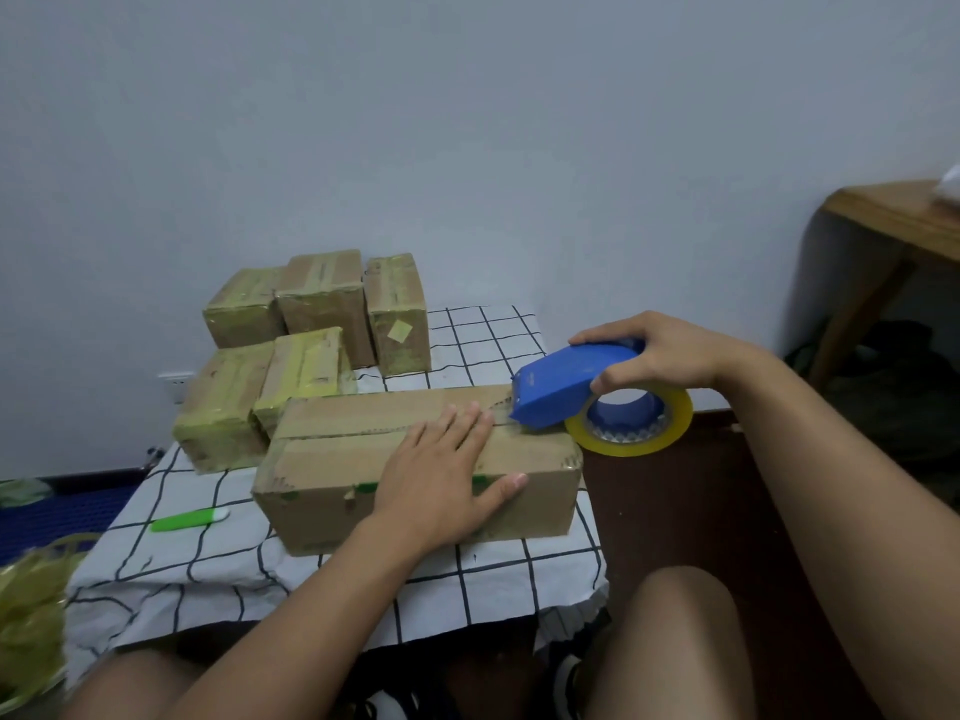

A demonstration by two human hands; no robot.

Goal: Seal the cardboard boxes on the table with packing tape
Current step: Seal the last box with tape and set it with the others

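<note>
Cardboard box on the checked table, flat left hand pressing its flaps, wants the right hand-gripped tape dispenser drawn steadily along the centre seam.

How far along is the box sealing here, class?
Done: five smaller boxes behind already look wrapped in tape. In hand: the left hand presses the large box flat while the right hand holds the blue dispenser at its right end. Left: taping its open centre seam.
</note>
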